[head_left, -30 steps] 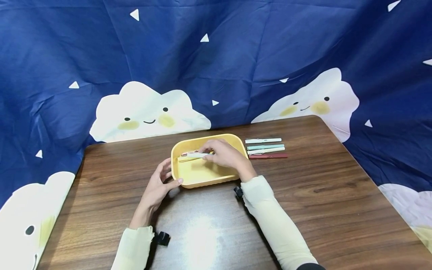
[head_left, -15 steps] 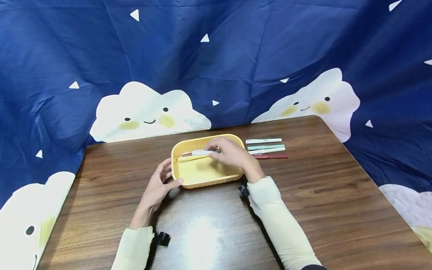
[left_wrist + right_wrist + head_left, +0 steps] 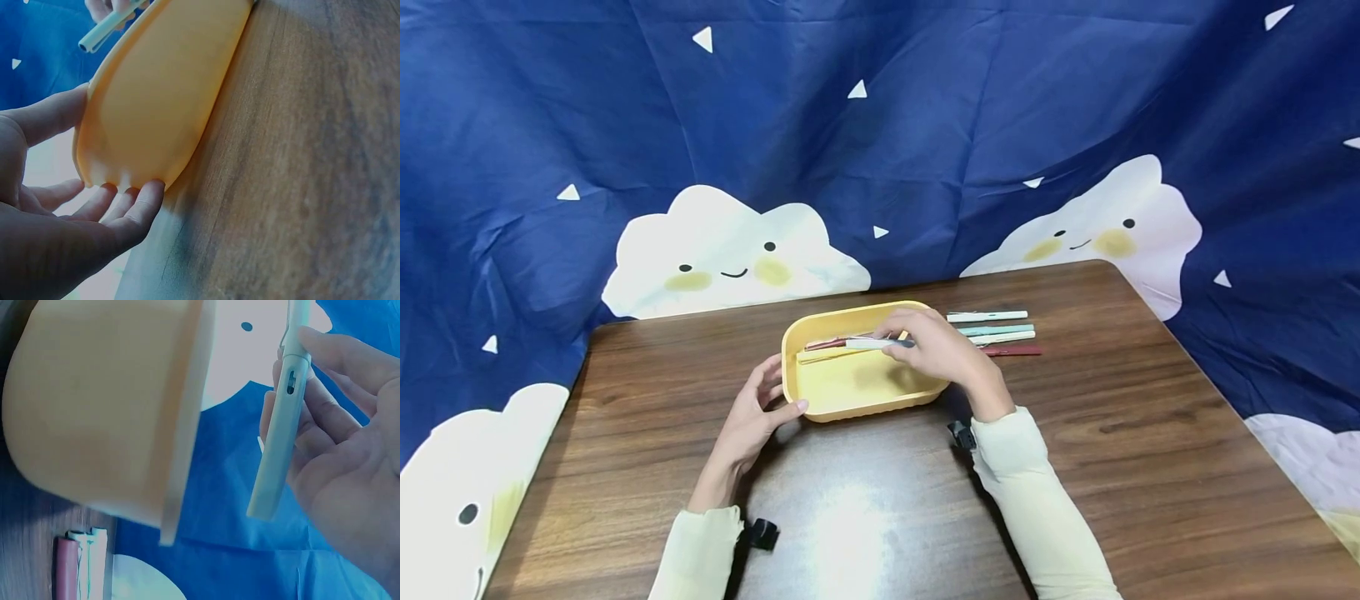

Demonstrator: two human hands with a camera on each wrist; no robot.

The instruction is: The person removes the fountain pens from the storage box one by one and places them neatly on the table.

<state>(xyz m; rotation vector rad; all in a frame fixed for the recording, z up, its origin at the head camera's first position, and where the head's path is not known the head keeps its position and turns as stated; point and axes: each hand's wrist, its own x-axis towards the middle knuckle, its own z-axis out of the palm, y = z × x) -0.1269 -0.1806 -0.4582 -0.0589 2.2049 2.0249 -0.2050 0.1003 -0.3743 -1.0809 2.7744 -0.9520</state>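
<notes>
A yellow rectangular box [image 3: 842, 390] sits on the table near its far edge. My left hand [image 3: 752, 421] grips its left end, thumb at the rim and fingers round the side. Over the box, my right hand [image 3: 936, 346] pinches a pale pen [image 3: 868, 343] between thumb and fingers. The right wrist view shows that pen [image 3: 281, 431] with a wire clip and a small slot in its barrel. Inside the box lie a red pen [image 3: 827, 343] and something slim and yellow [image 3: 827, 356]; my right hand partly hides the box's far right side.
Right of the box, pens lie in a row on the table: a white pen [image 3: 988, 317], a teal pen [image 3: 1000, 331], a cream pen [image 3: 1007, 337] and a red pen [image 3: 1015, 351]. A blue cloth [image 3: 910, 125] with cloud prints hangs behind the wooden table [image 3: 1120, 467].
My right hand has shifted to the right with the pale pen, showing more of the red pen in the box. My left hand and the box have stayed put.
</notes>
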